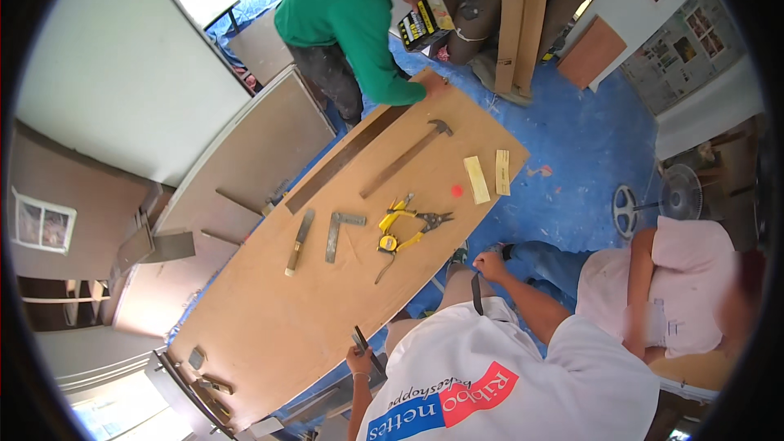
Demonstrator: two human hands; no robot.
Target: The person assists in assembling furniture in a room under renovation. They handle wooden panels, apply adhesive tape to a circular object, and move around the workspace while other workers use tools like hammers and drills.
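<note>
My left hand point(359, 361) is closed around a dark, narrow bar-like piece point(360, 338) beside the near edge of a long brown wooden table point(278, 318). My right hand point(490, 265) is closed in front of my lap, next to a dark strip point(478, 294) that hangs against my white shirt; whether the fingers grip it is unclear. Across the table lie a claw hammer point(408, 157), a chisel-like tool with a light handle end point(300, 242), a metal try square point(336, 233), yellow-handled snips point(425, 223) and a yellow tape measure point(388, 242).
A person in a green top point(343, 12) leans at the table's far end, one hand by a dark wooden strip point(347, 159). Another in pale pink point(653, 286) sits at right. Two yellowish blocks point(476, 180) and a red disc point(456, 190) lie nearby. Blue sheeting point(572, 147) covers the floor.
</note>
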